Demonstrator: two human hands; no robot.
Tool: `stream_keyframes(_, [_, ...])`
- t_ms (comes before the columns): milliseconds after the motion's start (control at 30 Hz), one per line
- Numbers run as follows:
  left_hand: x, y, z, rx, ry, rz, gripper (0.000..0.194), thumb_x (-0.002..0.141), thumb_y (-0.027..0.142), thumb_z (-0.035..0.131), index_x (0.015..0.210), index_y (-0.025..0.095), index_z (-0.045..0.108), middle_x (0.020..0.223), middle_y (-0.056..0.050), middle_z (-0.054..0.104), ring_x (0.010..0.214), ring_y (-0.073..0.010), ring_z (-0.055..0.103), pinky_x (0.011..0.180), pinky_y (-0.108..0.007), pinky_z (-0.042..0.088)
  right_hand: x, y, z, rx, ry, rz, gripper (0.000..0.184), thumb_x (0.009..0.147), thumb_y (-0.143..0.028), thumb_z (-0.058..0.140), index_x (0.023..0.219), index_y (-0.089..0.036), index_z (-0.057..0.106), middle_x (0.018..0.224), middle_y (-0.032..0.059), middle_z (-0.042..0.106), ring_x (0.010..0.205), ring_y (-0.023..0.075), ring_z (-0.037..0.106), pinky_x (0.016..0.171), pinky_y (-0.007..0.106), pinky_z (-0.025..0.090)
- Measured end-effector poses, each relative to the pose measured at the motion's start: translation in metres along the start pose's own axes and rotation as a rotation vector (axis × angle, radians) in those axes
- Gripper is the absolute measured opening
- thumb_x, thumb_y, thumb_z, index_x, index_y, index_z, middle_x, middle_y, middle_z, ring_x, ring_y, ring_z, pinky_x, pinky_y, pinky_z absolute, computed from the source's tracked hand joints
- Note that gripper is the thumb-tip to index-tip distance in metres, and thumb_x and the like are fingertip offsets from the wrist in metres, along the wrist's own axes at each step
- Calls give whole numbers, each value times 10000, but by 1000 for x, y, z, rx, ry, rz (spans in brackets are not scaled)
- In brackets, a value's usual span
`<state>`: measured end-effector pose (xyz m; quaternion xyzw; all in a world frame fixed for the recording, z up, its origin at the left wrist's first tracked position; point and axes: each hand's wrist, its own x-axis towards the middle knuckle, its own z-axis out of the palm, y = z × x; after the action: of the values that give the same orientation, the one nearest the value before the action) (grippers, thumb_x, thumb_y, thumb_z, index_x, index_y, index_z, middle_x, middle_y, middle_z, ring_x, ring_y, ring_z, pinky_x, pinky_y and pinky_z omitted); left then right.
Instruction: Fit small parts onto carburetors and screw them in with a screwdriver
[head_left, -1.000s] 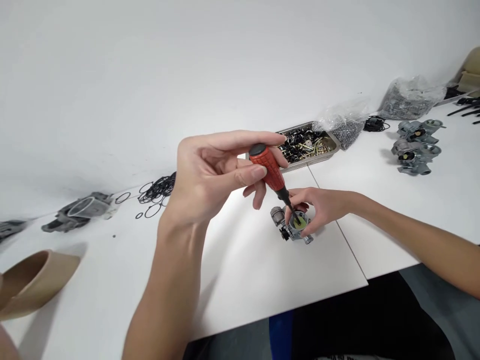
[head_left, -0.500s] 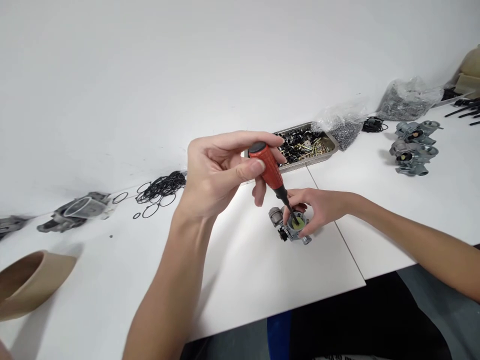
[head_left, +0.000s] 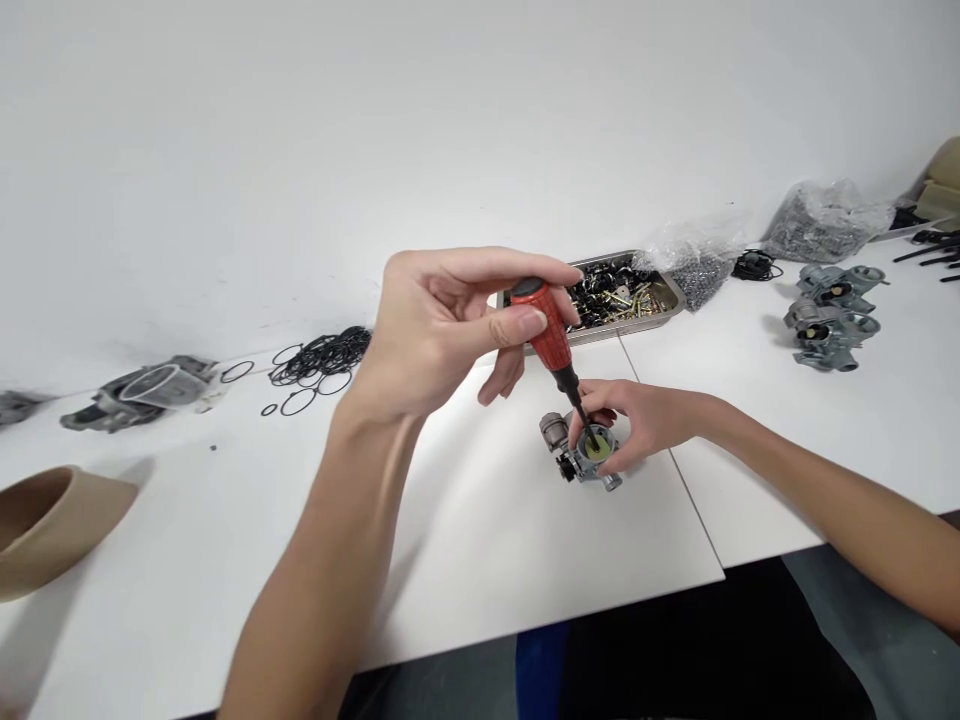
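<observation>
My left hand (head_left: pixel 457 330) grips the red handle of a screwdriver (head_left: pixel 551 338) between thumb and fingers, the other fingers curled loosely. Its dark shaft slants down into the round opening of a small metal carburetor (head_left: pixel 559 432) on the white table. A yellow-green disc (head_left: pixel 600 446) shows inside that opening, where the screwdriver's tip rests. With fingers and thumb closed around the opening's rim, my right hand (head_left: pixel 637 425) holds the carburetor from the right. Part of the carburetor is hidden behind the right fingers.
Behind the hands stands a metal tray (head_left: pixel 660 316) of small black and brass parts. Two carburetors (head_left: pixel 829 320) sit at the right, near plastic bags (head_left: pixel 825 225) of parts. Black rubber rings (head_left: pixel 322 360) lie left, with a larger metal part (head_left: pixel 146 390) and a tape roll (head_left: pixel 82 520) beyond.
My view has shifted and tilted slightly. The left hand's fingers have moved a little on the screwdriver handle. Its tip stays inside the carburetor, and the right hand keeps its hold.
</observation>
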<state>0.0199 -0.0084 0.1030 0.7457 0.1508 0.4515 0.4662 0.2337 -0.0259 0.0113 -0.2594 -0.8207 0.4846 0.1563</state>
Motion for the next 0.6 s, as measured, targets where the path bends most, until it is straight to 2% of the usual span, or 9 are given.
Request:
stream_keyframes(67, [-2,9,0,17,-16,-44,164,827,243,745,982,197,777,832,-66,734,581,-170,680,330,-244,448,0,0,0,1,1,-1,331,715,-282,824,1013,-187,716,993,31,489,804,134,431,720,297,442])
stream_keyframes(133, [-4,14,4,20,-11,-61,136,826,233,743,952,192,775,862,-72,726,632,-190,703,352,-254,486,-1,0,-1,-4,2,-1,332,713,-275,826,1012,-187,713,993,30,497,807,135,434,723,296,441])
stream_keyframes(300, [2,-3,13,-119,95,-72,205,673,212,870,818,207,725,686,21,664,407,-79,545,264,-207,367,-1,0,-2,-22,2,-7,337,712,-281,823,1018,-194,712,973,26,501,814,141,455,735,302,451])
stream_keyframes(400, [5,-13,14,-171,110,-72,200,688,264,865,819,201,726,715,11,690,373,-59,499,251,-205,331,0,-1,-2,-36,12,-19,335,716,-291,815,1018,-190,711,971,31,528,820,146,470,746,311,452])
stream_keyframes(500, [0,-2,17,-107,-19,20,163,760,271,818,904,219,762,813,-16,724,477,-98,615,314,-210,418,-1,-2,-2,-30,5,-13,340,711,-299,814,1009,-188,693,1000,35,559,832,150,495,759,320,468])
stream_keyframes(600, [-11,23,25,47,-199,42,131,819,278,771,949,262,766,838,7,741,666,-149,717,463,-219,552,-3,-5,-2,-48,3,7,292,726,-315,802,965,-209,672,1042,38,569,900,171,531,794,326,487])
